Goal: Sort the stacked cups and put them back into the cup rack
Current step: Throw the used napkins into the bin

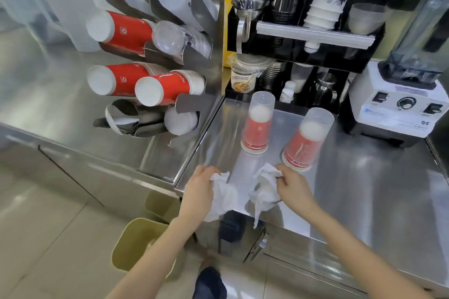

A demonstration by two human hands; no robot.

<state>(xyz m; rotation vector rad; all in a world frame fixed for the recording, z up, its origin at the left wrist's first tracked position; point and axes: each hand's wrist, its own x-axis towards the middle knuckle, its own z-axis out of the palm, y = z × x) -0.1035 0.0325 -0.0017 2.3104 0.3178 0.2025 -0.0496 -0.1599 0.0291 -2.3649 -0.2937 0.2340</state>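
Two upside-down stacks stand on the steel counter (352, 192): the left stack (258, 126) and the right stack (305, 141), each a frosted clear plastic cup over red paper cups. My left hand (199, 189) grips a crumpled white cloth (222, 196) at the counter's front-left corner. My right hand (292, 185) holds a second crumpled white cloth (263, 189), just in front of the right stack. The steel cup rack (155, 56) stands to the left, its tilted tubes holding red paper cups (121, 29) and clear plastic cups (170, 36).
A white blender (398, 104) stands at the right. A black organiser (303, 31) behind the stacks holds spoons, dark cups and white printed cups. An instant noodle cup (243, 77) sits under it. Bins (136, 243) stand on the floor below the counter's edge.
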